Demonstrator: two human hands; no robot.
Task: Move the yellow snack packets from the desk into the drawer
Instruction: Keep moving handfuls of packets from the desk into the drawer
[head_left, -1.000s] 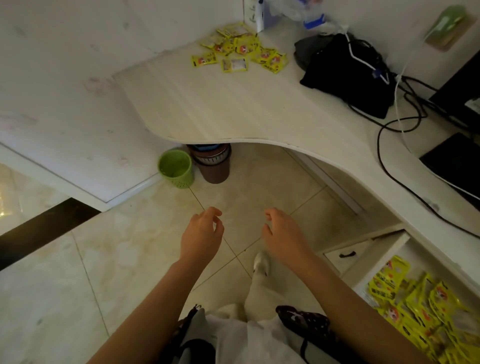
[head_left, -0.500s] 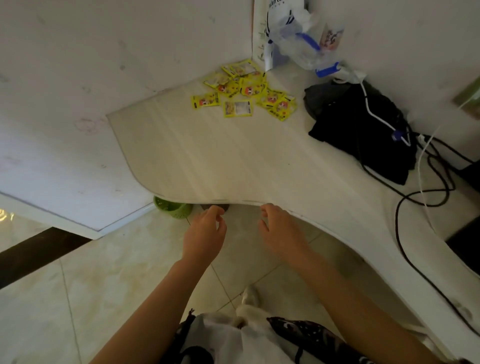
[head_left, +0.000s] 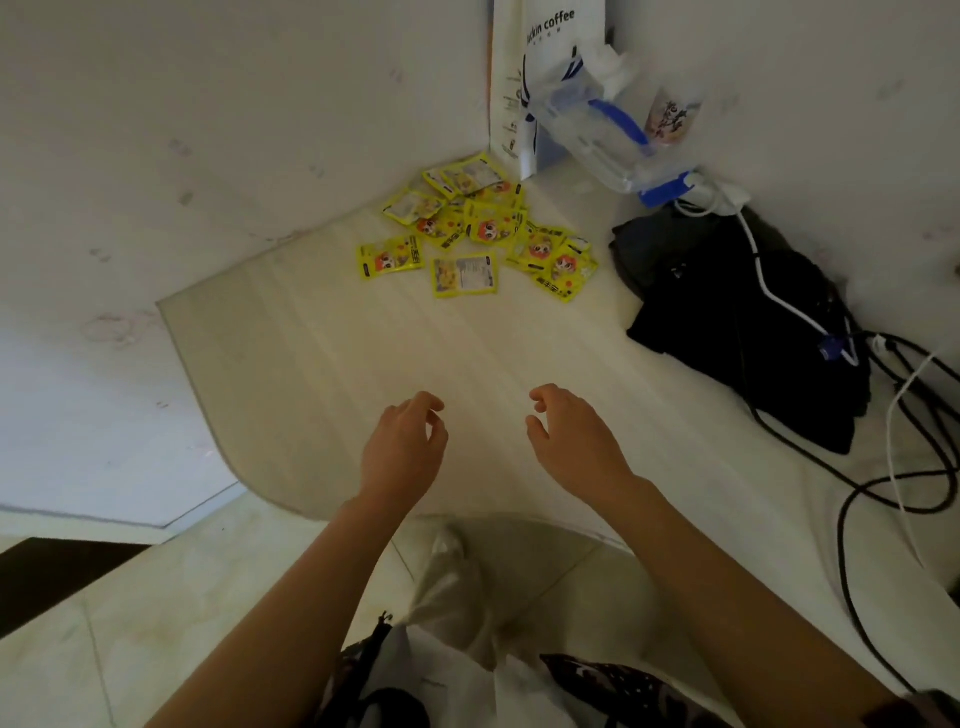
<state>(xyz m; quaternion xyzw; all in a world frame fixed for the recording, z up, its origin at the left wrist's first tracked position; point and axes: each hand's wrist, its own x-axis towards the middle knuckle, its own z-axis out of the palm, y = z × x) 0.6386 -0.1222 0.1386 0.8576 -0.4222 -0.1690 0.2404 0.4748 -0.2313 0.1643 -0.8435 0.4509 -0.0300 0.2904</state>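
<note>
While both of our hands hung empty over the near part of the desk (head_left: 332, 374), we judged ourselves to be in the reach step: going for another handful of the yellow snack packets (head_left: 480, 231), which lay in a loose, overlapping heap near the back corner, well apart from our fingers. Our left hand (head_left: 402, 452) and right hand (head_left: 576, 441) were side by side with fingers loosely curled, gripping nothing. The drawer was out of view, so we could not say how full it was. By our reckoning the next move called for stretching both arms forward across the bare top, then raking or pinching the packets together, since flat, slippery sachets tend to slide rather than lift. They looked like thin, glossy foil or plastic, small rectangles with crimped edges, some face down showing pale backs. The desk top was pale, faintly grained laminate with a curved front edge. Beside the heap stood a white paper bag (head_left: 519, 88), a crumpled clear plastic bag (head_left: 597, 135), and a soft black bag (head_left: 737, 322) trailing cables (head_left: 852, 499).
</note>
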